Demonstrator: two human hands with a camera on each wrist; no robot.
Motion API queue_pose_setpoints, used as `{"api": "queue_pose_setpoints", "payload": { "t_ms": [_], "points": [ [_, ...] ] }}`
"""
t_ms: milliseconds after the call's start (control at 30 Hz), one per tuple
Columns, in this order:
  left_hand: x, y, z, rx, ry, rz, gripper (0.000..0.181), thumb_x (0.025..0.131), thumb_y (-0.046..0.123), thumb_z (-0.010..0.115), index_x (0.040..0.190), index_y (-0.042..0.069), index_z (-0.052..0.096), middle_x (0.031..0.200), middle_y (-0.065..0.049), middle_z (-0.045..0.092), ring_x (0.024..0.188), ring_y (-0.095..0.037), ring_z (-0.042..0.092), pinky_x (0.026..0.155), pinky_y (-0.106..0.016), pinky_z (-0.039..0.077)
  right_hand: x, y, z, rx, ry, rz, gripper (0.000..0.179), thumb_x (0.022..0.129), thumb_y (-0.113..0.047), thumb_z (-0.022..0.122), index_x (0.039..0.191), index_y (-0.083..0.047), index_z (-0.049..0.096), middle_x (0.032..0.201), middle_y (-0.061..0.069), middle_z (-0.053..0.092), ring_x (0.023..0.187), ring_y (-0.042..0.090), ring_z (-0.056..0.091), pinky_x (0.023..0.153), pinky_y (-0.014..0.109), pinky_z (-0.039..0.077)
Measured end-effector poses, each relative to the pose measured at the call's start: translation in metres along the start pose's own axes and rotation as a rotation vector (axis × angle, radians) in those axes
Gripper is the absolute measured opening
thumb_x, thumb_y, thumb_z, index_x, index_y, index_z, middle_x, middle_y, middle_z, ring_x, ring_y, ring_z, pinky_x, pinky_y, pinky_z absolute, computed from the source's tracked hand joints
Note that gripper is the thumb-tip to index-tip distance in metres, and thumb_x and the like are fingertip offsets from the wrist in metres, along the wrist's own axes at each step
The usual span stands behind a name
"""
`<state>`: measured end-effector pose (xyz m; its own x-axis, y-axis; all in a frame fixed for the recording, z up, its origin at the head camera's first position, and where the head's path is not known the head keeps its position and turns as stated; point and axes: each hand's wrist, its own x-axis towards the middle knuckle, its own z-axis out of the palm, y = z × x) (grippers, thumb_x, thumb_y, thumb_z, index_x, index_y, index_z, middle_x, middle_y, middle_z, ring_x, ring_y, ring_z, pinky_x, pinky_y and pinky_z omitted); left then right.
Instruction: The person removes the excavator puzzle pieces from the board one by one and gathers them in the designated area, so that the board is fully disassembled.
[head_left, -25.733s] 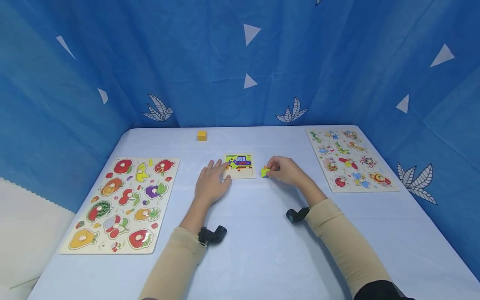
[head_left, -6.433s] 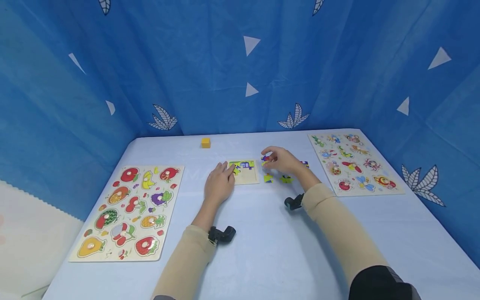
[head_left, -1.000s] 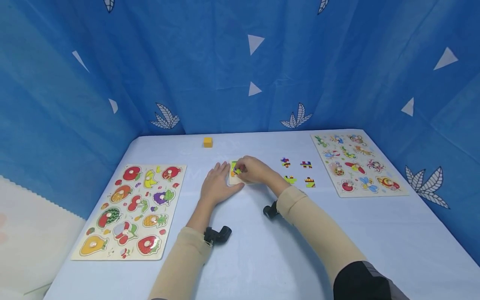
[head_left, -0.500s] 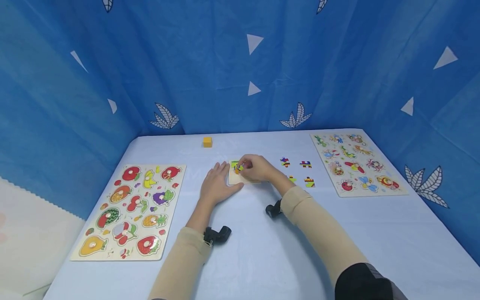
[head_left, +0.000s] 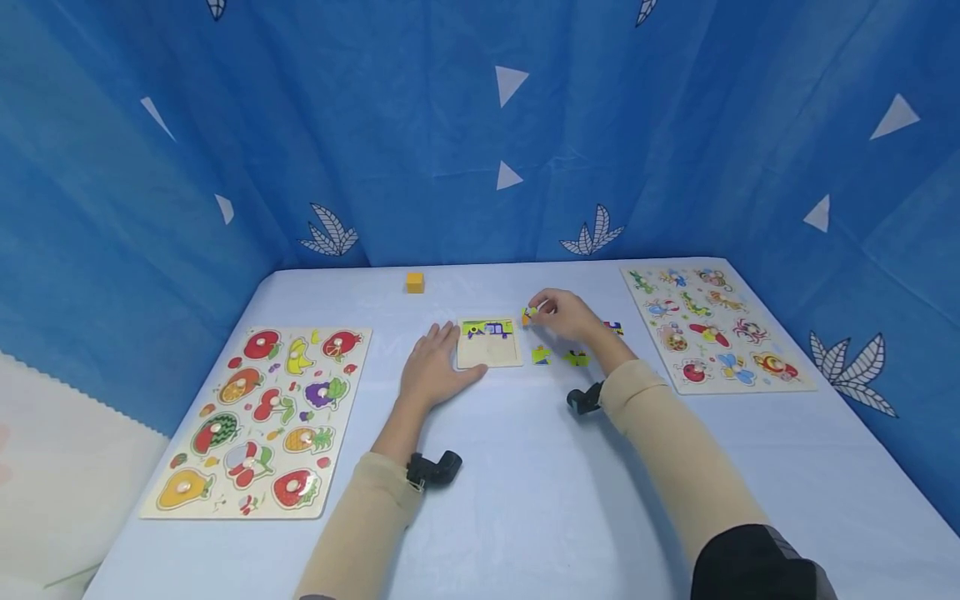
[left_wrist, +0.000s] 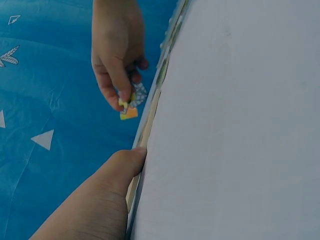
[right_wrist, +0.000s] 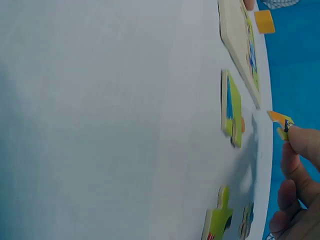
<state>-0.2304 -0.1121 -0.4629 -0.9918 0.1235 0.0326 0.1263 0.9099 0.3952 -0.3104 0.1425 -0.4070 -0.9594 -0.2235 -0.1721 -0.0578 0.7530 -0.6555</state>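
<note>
My left hand (head_left: 432, 368) rests at the left side of a small wooden jigsaw board (head_left: 487, 358), its thumb along the near edge. Vehicle-picture pieces fill the upper part of the board; below them bare wood shows. Just right of the board, my right hand (head_left: 567, 317) pinches a yellow and orange puzzle piece (right_wrist: 281, 121) between thumb and fingers, held up off the table. Beneath that hand lie loose puzzle pieces, among them a green and blue one (head_left: 541, 356), a green one (head_left: 576, 358) and a dark-patterned one (head_left: 613, 327) partly behind the wrist.
A large fruit peg puzzle (head_left: 262, 421) lies at the left, and an insect and animal peg puzzle (head_left: 701, 329) at the far right. A yellow cube (head_left: 415, 283) sits behind the board. Blue curtain (head_left: 420, 133) borders the white table at the back and sides.
Over the past second my right hand lifts the puzzle piece off the board and carries it right. The left hand stays put. Across the earlier frames, the board loses pieces while more lie at its right.
</note>
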Motion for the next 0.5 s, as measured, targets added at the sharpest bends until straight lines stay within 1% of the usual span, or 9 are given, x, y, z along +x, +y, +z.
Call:
{"api": "queue_pose_setpoints", "payload": {
  "t_ms": [167,267,367,500],
  "points": [
    [-0.0002,-0.0004,-0.0001,0.003,0.003,0.003,0.102,0.081,0.078,0.054,0.158,0.015,0.028,0.166,-0.004,0.024,0.156,-0.024,0.014,0.127,-0.043,0.014,0.0005,0.0059,-0.0044,-0.045,-0.009,0.035,0.025,0.096,-0.025,0.064,0.120,-0.019,0.062,0.111,0.008,0.060,0.097,0.025,0.054,0.079,0.034,0.048],
    [-0.0002,-0.0007,0.0000,0.001,0.006,0.009,0.103,0.081,0.078,0.054,0.158,0.015,0.028,0.166,-0.004,0.024,0.156,-0.024,0.014,0.127,-0.043,0.014,0.0008,0.0069,-0.0039,-0.071,-0.009,0.049,0.025,0.096,-0.025,0.065,0.120,-0.019,0.062,0.110,0.007,0.059,0.096,0.024,0.054,0.078,0.033,0.048],
    [-0.0001,-0.0009,0.0005,0.002,0.009,0.011,0.102,0.081,0.077,0.054,0.158,0.015,0.028,0.166,-0.004,0.024,0.156,-0.024,0.014,0.127,-0.043,0.015,0.0008,0.0065,-0.0027,-0.099,0.014,0.062,0.023,0.095,-0.025,0.065,0.118,-0.020,0.063,0.110,0.007,0.059,0.097,0.025,0.054,0.082,0.036,0.048],
    [-0.0005,-0.0006,0.0005,0.004,0.009,0.008,0.102,0.081,0.077,0.054,0.158,0.016,0.028,0.166,-0.003,0.025,0.156,-0.024,0.014,0.127,-0.043,0.014,0.0007,0.0046,-0.0012,-0.145,0.053,0.077,0.022,0.094,-0.025,0.067,0.116,-0.020,0.066,0.111,0.006,0.061,0.103,0.025,0.053,0.091,0.042,0.048]
  ]
}}
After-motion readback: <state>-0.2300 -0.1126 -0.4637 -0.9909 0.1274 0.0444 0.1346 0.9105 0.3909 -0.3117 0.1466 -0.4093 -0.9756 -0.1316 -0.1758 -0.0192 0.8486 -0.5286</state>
